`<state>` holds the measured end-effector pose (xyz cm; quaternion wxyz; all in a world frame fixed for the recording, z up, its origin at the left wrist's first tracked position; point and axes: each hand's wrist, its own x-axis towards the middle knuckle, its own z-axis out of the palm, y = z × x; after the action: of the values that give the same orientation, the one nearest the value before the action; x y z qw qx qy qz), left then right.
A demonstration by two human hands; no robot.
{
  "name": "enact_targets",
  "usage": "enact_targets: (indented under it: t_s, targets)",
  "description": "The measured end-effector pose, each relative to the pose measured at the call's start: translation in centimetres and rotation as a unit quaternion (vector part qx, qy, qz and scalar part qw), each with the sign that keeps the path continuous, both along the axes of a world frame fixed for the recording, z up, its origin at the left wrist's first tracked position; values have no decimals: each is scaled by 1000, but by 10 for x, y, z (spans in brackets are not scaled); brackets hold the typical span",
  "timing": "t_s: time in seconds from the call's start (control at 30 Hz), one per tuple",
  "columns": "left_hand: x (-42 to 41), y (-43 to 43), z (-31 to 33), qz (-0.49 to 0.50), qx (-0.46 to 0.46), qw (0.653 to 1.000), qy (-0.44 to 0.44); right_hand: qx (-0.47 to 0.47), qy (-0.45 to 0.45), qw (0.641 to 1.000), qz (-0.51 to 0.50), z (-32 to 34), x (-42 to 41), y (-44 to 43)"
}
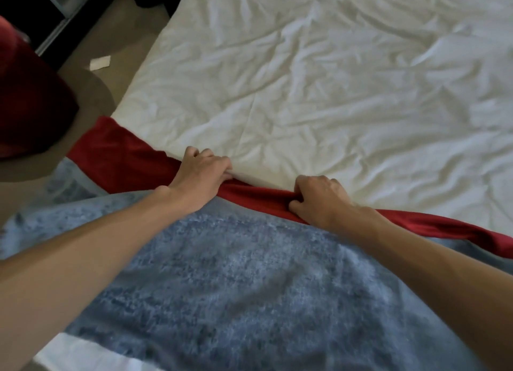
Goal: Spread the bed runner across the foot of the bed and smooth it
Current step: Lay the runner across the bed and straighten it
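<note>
1. Two hands grip one cloth edge. The fingers (pixel 219 163) of the left hand (pixel 201 177) are curled down over the red border (pixel 125 154) of the bed runner (pixel 222 281), where it meets the white bedding (pixel 333 79).
2. Just to the right of these, the right hand (pixel 322 201) has its fingers (pixel 306 184) clenched round a bunched fold of the same red border, thumb tucked in against the fold.
3. Both hands are palm down and near each other but not touching, with a short stretch of gathered red cloth between them.
4. Nearer the person than the fingers, the runner's blue-grey plush face lies under both bare forearms and covers the near part of the bed. Its pile is mottled light and dark.
5. The red border runs out left of the left fingers, towards the bed corner, and right of the right fingers as a narrow rumpled band.
6. Beyond the fingertips the white bedding is uncovered and heavily creased.
7. Far left of the fingers is a dark red cushion (pixel 27 101) with beige floor (pixel 125 23) beyond it.
8. A small white paper scrap (pixel 100 63) lies on that floor, too blurred to read anything on it.
</note>
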<state>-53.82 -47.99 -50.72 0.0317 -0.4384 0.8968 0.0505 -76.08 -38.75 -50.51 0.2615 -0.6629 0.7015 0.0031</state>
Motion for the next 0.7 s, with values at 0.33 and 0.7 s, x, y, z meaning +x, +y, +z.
enact_targets:
  t_s: [0.33, 0.7]
  targets:
    - [-5, -55, 8, -58, 8, 996, -66, -45, 43, 998, -28, -4, -6, -37]
    - [2, -52, -25, -144, -116, 971, -153, -88, 20, 994, -60, -28, -18, -39]
